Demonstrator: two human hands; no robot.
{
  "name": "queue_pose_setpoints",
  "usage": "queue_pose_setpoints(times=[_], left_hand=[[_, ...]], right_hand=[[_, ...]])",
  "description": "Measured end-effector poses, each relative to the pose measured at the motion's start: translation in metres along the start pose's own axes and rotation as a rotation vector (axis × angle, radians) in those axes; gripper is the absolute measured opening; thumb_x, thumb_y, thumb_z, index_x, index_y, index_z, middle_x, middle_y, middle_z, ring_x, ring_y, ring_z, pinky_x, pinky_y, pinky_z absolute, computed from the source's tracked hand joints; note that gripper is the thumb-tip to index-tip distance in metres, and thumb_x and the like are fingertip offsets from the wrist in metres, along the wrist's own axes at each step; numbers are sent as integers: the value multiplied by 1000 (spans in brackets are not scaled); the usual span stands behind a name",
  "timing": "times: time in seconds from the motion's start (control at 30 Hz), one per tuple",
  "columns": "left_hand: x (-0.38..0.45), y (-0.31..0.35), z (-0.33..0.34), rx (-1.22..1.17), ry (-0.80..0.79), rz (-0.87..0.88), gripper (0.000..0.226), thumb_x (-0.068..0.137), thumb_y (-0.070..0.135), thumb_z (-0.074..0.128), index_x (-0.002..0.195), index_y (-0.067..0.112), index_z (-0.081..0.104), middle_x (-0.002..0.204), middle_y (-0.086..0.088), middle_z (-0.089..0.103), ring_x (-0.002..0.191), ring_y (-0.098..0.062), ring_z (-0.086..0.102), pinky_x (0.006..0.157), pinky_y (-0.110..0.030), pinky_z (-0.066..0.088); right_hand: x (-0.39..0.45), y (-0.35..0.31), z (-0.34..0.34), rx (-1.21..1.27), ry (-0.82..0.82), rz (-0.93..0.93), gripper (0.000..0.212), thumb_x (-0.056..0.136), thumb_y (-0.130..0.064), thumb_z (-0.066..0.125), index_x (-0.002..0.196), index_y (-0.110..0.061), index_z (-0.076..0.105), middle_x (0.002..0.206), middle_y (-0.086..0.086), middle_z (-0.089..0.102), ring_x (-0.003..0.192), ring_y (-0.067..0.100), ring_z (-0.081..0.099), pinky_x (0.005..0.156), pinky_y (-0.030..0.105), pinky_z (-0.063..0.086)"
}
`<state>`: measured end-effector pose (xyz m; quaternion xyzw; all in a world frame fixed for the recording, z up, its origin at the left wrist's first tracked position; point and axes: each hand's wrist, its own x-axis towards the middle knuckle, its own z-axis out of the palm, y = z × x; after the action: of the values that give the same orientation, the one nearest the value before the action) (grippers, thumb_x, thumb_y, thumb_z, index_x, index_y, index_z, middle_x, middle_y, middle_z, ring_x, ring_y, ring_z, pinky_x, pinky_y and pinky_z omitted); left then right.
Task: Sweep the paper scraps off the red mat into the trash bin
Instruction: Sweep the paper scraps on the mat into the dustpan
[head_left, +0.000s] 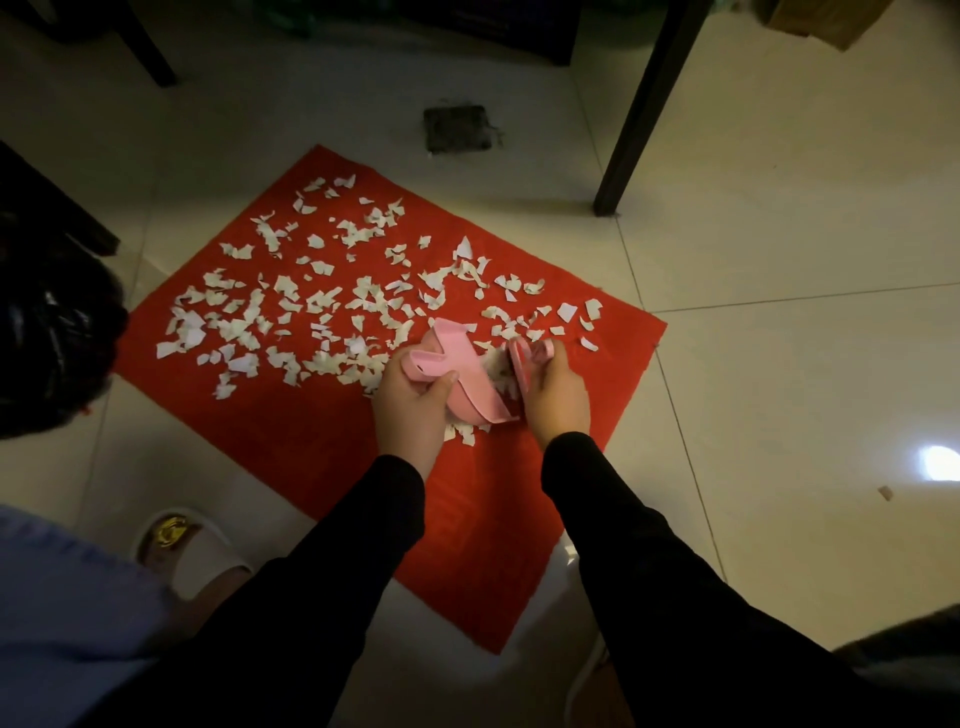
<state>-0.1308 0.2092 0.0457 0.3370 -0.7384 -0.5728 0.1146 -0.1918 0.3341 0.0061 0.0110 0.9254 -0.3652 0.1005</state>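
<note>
While scraps (332, 306) beyond counting litter one red mat (311, 431), left hand (410, 400) grips dustpan (457, 369), right hand (558, 397) grips brush (519, 374).

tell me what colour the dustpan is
Pink; the dustpan, held by the left hand, shows in the head view.

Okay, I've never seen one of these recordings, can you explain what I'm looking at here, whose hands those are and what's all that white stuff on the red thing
There is no machine here. The single picture comes from a camera worn on a person's head, looking down at their own hands. A red mat lies on a tiled floor, strewn with white paper scraps. The left hand holds a small pink dustpan; the right hand holds a matching pink brush close against it. A black trash bag sits at the left.
</note>
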Motion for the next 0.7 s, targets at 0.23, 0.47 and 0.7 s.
queue_pose_setpoints(times=[0.23,0.47,0.7], left_hand=[[8,-1,-4,-14,19,-8,30,83,3,63,112,8,57,111,-4,63,100,-15,59,74,-16,47],[10,1,-5,-77,-19,-28,30,84,3,62,113,7,56,110,-6,64,101,-18,61,84,-27,51],[11,2,-11,-131,-13,-38,26,84,2,61,110,8,56,105,-3,64,99,-18,61,86,-33,53]], right_hand=[[6,-7,-8,246,141,126,21,100,-22,36,115,-13,49,94,8,67,81,23,65,76,41,55],[10,-23,-17,429,65,149,30,98,-19,39,126,-12,49,113,2,62,101,18,60,93,38,50],[11,-20,-30,563,237,151,14,99,-21,40,105,-27,51,88,-20,54,89,7,56,84,27,45]])
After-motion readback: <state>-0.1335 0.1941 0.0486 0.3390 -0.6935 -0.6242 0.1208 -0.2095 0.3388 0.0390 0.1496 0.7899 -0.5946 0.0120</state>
